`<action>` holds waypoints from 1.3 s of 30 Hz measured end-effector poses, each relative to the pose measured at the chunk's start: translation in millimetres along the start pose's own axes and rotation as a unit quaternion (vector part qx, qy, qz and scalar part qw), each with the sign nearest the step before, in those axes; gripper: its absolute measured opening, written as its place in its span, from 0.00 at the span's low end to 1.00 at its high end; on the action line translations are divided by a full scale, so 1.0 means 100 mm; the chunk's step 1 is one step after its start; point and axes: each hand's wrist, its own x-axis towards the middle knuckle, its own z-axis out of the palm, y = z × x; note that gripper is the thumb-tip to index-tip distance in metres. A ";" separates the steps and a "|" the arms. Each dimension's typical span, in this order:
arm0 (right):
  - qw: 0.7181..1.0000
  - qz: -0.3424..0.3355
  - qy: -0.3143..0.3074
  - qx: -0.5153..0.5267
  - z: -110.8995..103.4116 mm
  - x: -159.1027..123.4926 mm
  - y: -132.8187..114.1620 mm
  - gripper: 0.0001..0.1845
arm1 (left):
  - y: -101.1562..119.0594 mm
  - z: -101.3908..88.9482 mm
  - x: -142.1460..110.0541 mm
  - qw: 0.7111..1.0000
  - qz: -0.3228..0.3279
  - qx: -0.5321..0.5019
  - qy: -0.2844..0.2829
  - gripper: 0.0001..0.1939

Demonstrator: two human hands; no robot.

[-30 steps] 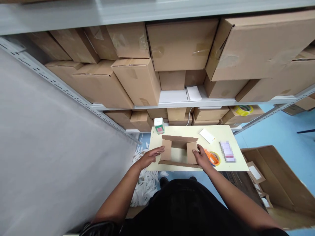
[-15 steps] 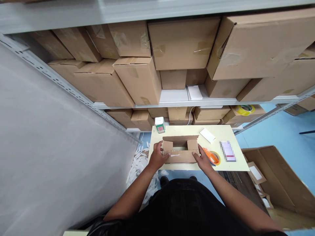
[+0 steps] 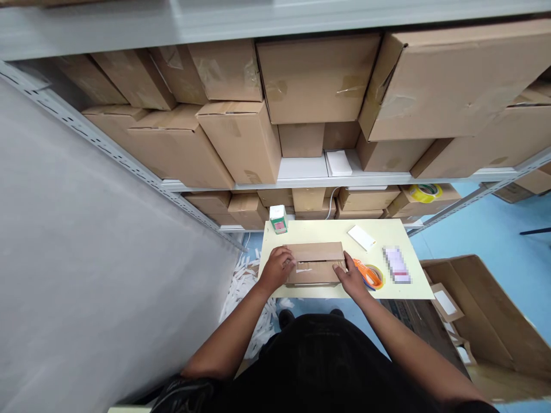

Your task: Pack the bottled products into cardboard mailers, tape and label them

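Observation:
A small cardboard box [image 3: 316, 263] lies on a pale yellow table [image 3: 327, 230], its top flaps folded down flat. My left hand [image 3: 278, 268] presses on the box's left end with fingers curled over the flaps. My right hand [image 3: 350, 277] rests against the box's right end, fingers laid along its edge. An orange tape dispenser [image 3: 369, 275] with a roll of tape sits just right of my right hand.
On the table stand a small green and white box [image 3: 278, 218], a white card [image 3: 361, 237] and a blurred packet [image 3: 396, 265]. Shelves of cardboard cartons [image 3: 318, 80] rise behind. An open carton [image 3: 482, 310] sits on the floor right; white paper strips [image 3: 241, 287] litter the floor left.
The box's flaps stood open a second ago; both hands have folded the side, near and far flaps down, and the top is now closed flat.

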 end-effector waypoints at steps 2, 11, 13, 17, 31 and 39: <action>1.000 0.004 -0.009 0.017 -0.02 0.01 -0.05 0.45 | -0.04 0.07 -0.03 1.000 0.007 0.010 0.014 0.05; 0.997 0.071 0.023 -0.022 -0.06 0.17 -0.23 0.23 | -0.11 0.21 -0.13 0.982 -0.155 -0.010 0.108 0.24; 0.997 0.066 0.022 -0.026 -0.05 0.16 -0.23 0.22 | -0.13 0.24 -0.19 0.960 -0.257 -0.065 0.088 0.28; 0.997 0.066 0.026 -0.036 -0.05 0.11 -0.23 0.21 | -0.15 0.26 -0.26 0.943 -0.303 -0.137 0.004 0.23; 0.946 -0.003 0.090 -0.310 -0.58 0.05 0.56 0.23 | -0.19 0.29 -0.20 0.951 -0.290 -0.102 0.030 0.34; 0.851 0.097 -0.050 -0.514 -0.63 0.06 1.00 0.21 | -0.19 0.29 -0.21 0.953 -0.284 -0.099 0.035 0.34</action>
